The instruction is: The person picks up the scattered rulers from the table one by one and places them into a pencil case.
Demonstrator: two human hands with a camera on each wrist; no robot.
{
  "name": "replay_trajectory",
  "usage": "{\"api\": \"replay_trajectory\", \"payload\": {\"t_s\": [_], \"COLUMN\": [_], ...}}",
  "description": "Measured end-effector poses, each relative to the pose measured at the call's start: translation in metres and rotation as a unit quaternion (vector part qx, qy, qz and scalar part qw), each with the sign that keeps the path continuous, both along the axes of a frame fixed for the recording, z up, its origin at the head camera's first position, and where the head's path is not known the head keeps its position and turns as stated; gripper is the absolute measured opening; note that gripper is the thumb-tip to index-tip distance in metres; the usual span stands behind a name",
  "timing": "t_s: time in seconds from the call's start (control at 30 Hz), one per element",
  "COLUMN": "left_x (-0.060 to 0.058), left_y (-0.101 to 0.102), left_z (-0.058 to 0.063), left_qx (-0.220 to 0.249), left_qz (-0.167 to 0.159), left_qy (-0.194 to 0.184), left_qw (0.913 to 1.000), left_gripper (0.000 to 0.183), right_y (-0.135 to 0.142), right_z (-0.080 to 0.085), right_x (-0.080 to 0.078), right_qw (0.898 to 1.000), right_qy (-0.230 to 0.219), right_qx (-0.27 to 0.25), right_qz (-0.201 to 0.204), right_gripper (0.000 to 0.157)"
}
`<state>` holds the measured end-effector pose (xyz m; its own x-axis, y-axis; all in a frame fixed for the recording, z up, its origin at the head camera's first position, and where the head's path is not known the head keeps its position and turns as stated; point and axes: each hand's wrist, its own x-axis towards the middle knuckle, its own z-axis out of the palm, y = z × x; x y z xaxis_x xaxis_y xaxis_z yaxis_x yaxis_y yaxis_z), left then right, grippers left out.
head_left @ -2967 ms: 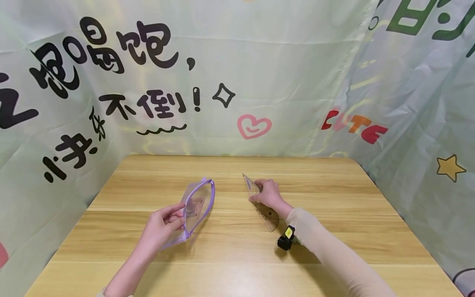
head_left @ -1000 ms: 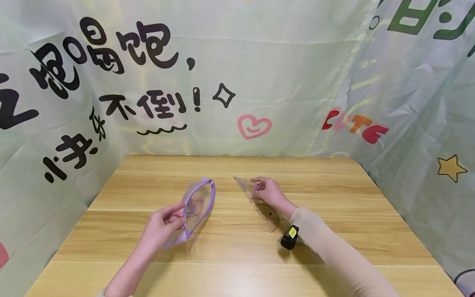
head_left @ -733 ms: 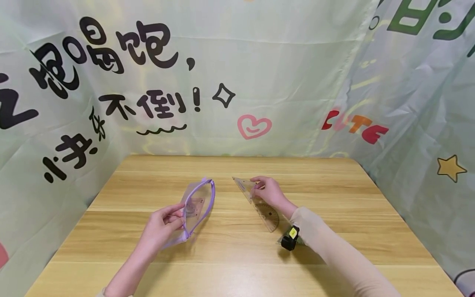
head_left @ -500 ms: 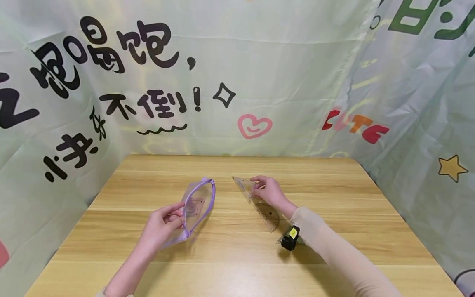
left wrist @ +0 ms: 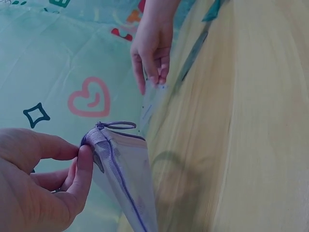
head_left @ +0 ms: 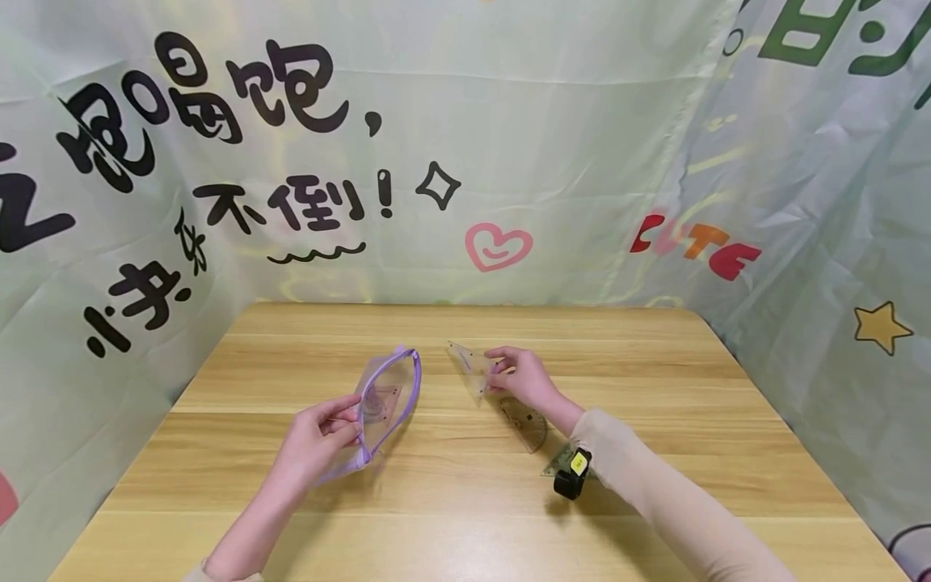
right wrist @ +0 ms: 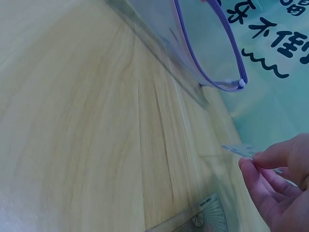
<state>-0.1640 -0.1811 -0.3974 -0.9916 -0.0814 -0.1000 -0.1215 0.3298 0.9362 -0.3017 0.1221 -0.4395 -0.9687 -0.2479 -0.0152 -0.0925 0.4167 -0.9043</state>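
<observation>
Has the clear triangle (head_left: 471,367) pinched in the right hand (head_left: 525,378) mid-frame, now moved left, free of the half-round ruler (head_left: 525,424) and nearer the open purple-edged bag (head_left: 418,377) pinched by the left hand (head_left: 318,440).

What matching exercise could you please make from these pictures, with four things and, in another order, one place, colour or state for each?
1. Pouch
2. Triangle ruler
3. Protractor
4. Printed star

A. Pinched by the right hand
B. Yellow
C. Lying on the table
D. Held by the left hand

Pairs: 1-D, 2-A, 3-C, 4-B
</observation>
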Motion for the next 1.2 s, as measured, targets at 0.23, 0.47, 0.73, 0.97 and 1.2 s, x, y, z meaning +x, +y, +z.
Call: {"api": "replay_trajectory", "payload": {"t_s": [0.23,0.47,0.73,0.97,1.2], "left_x": [-0.002,-0.004,-0.005,-0.007,-0.009], "left_y": [0.002,0.004,0.005,0.007,0.009], "left_z": [0.000,0.000,-0.001,-0.001,-0.002], "left_qx": [0.006,0.019,0.027,0.036,0.040], "left_qz": [0.003,0.005,0.005,0.003,0.004], "left_qy": [0.000,-0.005,-0.005,-0.004,-0.005], "left_qw": [1.0000,0.9998,0.9996,0.9994,0.9992], "left_gripper": [0.045,0.045,0.046,0.047,0.047], "right_y": [-0.002,-0.008,-0.013,-0.016,-0.020], "right_z": [0.000,0.004,0.009,0.015,0.018], "right_x": [0.004,0.010,0.014,0.018,0.021], "right_qw": [1.000,0.999,0.999,0.998,0.997], "right_qy": [-0.014,-0.011,-0.016,-0.020,-0.029], "right_qx": [-0.014,-0.027,-0.031,-0.044,-0.053], "right_qz": [0.006,0.015,0.020,0.029,0.040], "right_gripper": [0.045,0.044,0.045,0.046,0.044]}}
